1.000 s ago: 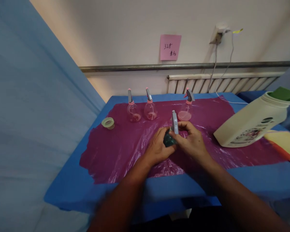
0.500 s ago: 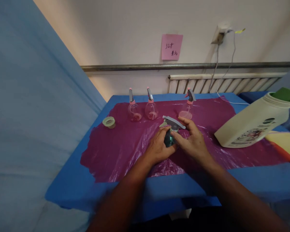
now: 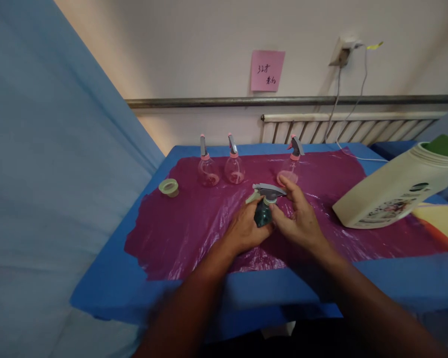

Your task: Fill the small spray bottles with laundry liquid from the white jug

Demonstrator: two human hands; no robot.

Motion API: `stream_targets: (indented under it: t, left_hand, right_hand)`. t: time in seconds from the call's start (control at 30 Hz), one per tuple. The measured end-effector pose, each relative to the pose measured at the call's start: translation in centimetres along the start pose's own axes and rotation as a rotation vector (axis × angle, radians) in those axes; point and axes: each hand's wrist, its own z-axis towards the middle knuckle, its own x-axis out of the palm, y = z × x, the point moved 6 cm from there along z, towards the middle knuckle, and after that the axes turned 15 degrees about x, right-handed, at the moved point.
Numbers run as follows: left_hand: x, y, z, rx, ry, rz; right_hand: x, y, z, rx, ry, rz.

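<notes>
1. Counter (image 3: 108, 293): one, draped in blue cloth. One purple sheet (image 3: 186, 223) of thin, creased plastic covers most of its top. All positions below are referenced to this sheet.

2. White jug (image 3: 392, 191): one, lying tilted at the sheet's right edge, with its green-capped mouth pointing away from the sheet.

3. Hands: two. The left hand (image 3: 242, 231) is above the sheet's near centre, fingers curled closed around the round body of the teal spray bottle (image 3: 263, 215). The right hand (image 3: 300, 221) is just to the right of it, thumb and fingers pinching the collar under the grey trigger head (image 3: 269, 189), with the forefinger stretched up beside the head.

4. Pink spray bottles: three, upright along the sheet's far edge. Two stand close together at far left (image 3: 208, 171) (image 3: 234, 169). One stands apart at far centre (image 3: 289, 171), directly behind the right hand.

5. Teal spray bottle: one, upright at the sheet's near centre, enclosed by both hands.

6. Green ring (image 3: 168, 187): one, at the sheet's far left corner.

Hazards, as judged:
- The sheet is slick, so a twist on the collar may spin the bottle in the left palm.
- If the head tilts, liquid may spill onto the sheet.
- A backward sweep of the right hand may topple the pink bottle behind it.
</notes>
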Motion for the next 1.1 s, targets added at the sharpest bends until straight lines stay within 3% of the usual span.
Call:
stream_targets:
  t: [0.3, 0.43, 0.7, 1.1]
  left_hand:
    - [-0.1, -0.8, 0.8, 0.051, 0.053, -0.078]
    - [-0.2, -0.4, 0.2, 0.008, 0.015, -0.047]
    - [-0.1, -0.4, -0.1, -0.034, 0.023, -0.049]
    - [0.1, -0.6, -0.1, -0.096, 0.111, -0.119]
  right_hand:
    - [0.1, -0.2, 0.2, 0.018, -0.029, -0.007]
    - [0.2, 0.3, -0.1, -0.008, 0.016, -0.019]
    - [0.0, -0.1, 0.3, 0.067, -0.057, -0.032]
    - [-2.6, 3.3, 0.9, -0.060, -0.104, 0.179]
